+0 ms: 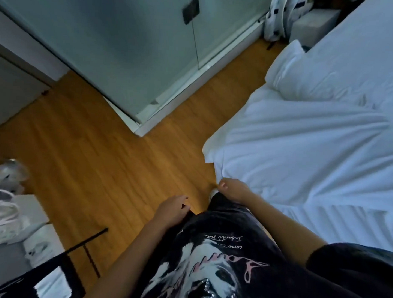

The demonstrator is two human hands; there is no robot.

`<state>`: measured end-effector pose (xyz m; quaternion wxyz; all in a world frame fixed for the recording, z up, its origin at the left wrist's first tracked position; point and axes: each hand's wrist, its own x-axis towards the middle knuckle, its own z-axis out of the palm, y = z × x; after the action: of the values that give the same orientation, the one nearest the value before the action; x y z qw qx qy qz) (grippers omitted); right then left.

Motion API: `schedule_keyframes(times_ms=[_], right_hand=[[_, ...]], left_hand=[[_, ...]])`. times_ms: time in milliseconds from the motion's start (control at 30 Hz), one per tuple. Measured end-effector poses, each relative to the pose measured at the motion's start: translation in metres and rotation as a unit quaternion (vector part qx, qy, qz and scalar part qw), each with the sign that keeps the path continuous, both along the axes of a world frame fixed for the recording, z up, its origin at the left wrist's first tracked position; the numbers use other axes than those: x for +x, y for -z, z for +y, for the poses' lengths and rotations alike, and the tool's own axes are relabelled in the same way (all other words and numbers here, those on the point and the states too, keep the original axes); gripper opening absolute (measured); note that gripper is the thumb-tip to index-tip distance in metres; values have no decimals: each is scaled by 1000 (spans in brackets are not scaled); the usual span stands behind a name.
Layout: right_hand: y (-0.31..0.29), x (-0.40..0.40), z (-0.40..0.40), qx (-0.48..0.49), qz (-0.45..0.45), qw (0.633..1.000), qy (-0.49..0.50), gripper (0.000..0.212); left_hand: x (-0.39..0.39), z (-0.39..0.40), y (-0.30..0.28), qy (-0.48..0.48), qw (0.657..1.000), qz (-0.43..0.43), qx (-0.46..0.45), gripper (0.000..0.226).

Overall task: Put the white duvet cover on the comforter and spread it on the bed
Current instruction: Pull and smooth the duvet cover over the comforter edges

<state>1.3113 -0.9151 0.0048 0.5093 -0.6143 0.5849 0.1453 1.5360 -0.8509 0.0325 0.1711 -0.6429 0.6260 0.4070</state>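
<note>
Wooden floor [101, 167] beside bed [355, 228]. White duvet [302, 141] lies rumpled across the mattress. Your right hand [233, 190] touches its near edge, grip unclear; left hand [173, 209] hangs slack, empty. Pinch the corner [210, 149] firmly, then pull outward evenly.

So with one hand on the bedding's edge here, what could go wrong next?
Only the right hand grips the white duvet, at its edge near the corner; the left hand hangs free, so a pull may skew it. That corner already overhangs the wooden floor and could slide off. Creases near the pillow may stay bunched.
</note>
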Motion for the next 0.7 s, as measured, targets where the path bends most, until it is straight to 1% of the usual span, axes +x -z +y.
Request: schedule_keyframes(times_ms=[67,167,233,333,433,533,633,700], right_hand=[[-2,7,-42,-2,5,999,35,32],[1,11,-96,-5,14,996,92,35],[9,12,-127,2,35,991,132,36],[24,21,-174,2,60,973,222,36],[21,38,-210,12,70,943,326,37],[11,56,-240,1,54,910,412,36],[6,63,-261,0,47,878,476,35],[8,60,-270,6,50,854,518,35]], left_hand=[[14,-49,1,3,1000,11,-4,45],[30,-126,7,37,999,22,5,45],[36,-181,13,82,996,32,10,45],[43,-272,21,183,982,39,13,45],[47,-358,21,282,958,40,21,44],[41,-435,11,370,928,36,6,43],[13,-500,6,442,896,34,-9,42],[-15,-533,9,470,882,38,-23,40]])
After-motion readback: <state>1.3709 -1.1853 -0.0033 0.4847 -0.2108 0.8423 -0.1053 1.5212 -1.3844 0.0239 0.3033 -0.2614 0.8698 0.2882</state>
